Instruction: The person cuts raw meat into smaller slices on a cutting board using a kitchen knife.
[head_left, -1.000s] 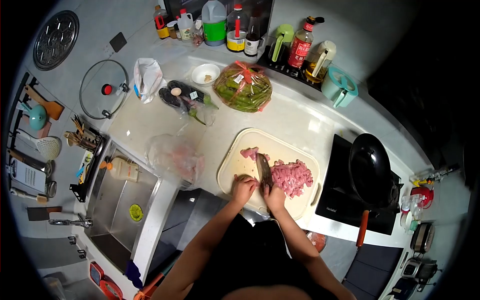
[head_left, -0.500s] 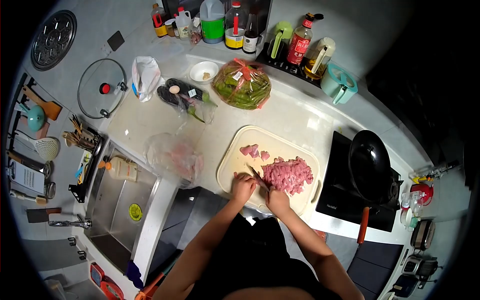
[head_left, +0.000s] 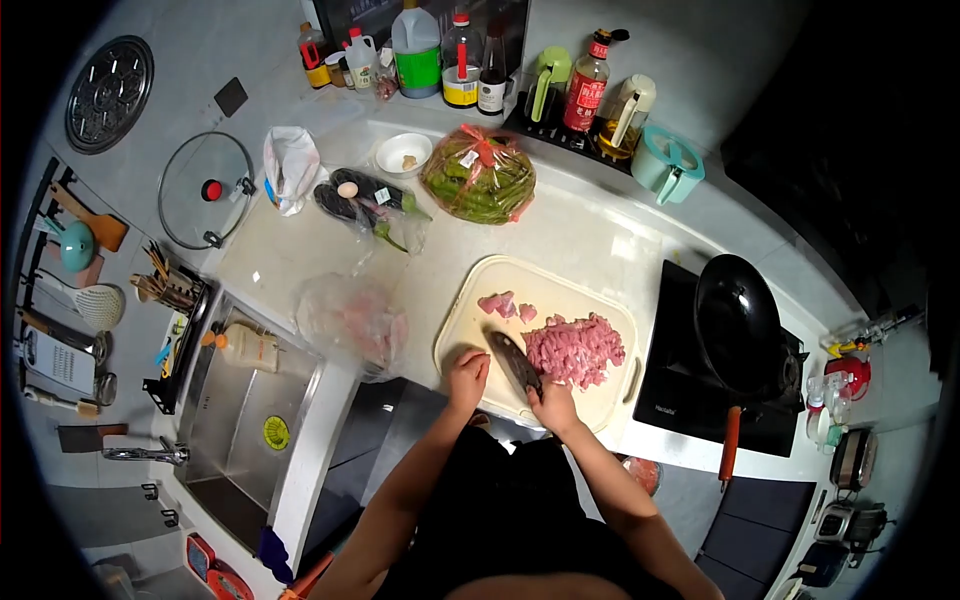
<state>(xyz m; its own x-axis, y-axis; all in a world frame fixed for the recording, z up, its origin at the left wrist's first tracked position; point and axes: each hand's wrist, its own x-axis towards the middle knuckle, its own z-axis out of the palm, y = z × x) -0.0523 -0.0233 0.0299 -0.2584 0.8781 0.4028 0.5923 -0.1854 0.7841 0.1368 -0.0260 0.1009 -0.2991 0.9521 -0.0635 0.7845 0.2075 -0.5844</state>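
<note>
My right hand (head_left: 553,404) is wrapped round the handle of a knife (head_left: 515,362), whose dark broad blade points up and left over the cream cutting board (head_left: 462,312). My left hand (head_left: 467,379) is closed at the board's left front edge, a little left of the blade; whether it holds anything is too small to tell. A heap of cut pink meat (head_left: 577,349) lies on the board, right of the knife. A few separate meat pieces (head_left: 497,303) lie near the board's upper left.
Left of the board are a clear plastic bag (head_left: 350,318) and a sink (head_left: 235,400). Behind it stand bagged green vegetables (head_left: 480,175), dark eggplants (head_left: 345,202) and a white bowl (head_left: 404,155). A black wok (head_left: 738,320) sits on the stove at right.
My left hand has drawn back left, away from the blade. The knife now lies flatter, with more of its blade face showing. Earlier, the knife cut beside the heap and the smaller pieces separated.
</note>
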